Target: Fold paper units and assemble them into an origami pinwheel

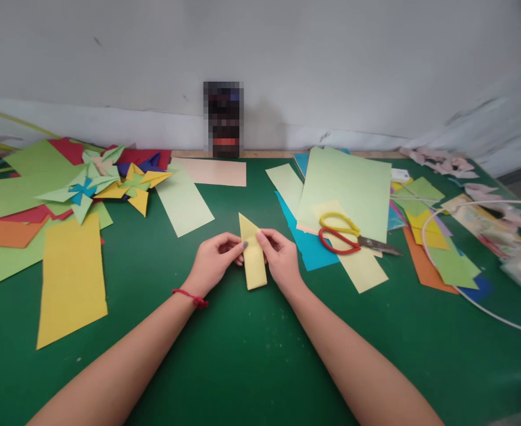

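Observation:
A narrow folded strip of pale yellow paper (pixel 255 269) is held between my two hands over the middle of the table. Its far end comes to a slanted point, and the near end is squared off. My left hand (pixel 218 255) pinches the strip's left edge, thumb on top; a red cord is tied round that wrist. On the opposite edge, my right hand (pixel 281 255) grips the paper near the slanted fold, thumb and forefinger closed on it. The fingers beneath the strip are partly hidden.
Scissors (pixel 358 236) with red and yellow handles lie on light paper sheets (pixel 346 189) to the right. Folded paper stars (pixel 133 184) and a yellow sheet (pixel 73 281) are at left. A white cable (pixel 429 251) loops at far right. A pixelated dark object (pixel 223 121) stands against the wall.

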Action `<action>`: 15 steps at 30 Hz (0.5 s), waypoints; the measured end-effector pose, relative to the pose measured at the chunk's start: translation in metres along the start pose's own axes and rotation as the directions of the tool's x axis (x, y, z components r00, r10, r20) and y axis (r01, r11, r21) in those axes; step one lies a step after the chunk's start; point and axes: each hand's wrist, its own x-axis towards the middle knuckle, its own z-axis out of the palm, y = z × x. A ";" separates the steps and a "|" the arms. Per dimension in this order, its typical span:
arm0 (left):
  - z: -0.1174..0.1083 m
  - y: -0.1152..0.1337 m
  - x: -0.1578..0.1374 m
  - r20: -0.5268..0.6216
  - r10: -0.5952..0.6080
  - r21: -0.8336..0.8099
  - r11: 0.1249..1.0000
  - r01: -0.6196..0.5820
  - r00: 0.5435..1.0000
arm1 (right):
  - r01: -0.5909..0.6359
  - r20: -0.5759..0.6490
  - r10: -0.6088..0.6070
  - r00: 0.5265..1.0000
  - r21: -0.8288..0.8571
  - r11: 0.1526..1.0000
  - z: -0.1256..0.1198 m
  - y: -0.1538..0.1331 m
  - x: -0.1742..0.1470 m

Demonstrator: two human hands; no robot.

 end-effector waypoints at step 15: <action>0.000 0.000 0.000 0.000 -0.005 -0.025 1.000 0.005 1.000 | 0.010 0.016 -0.010 1.000 -0.018 1.000 -0.001 0.001 0.000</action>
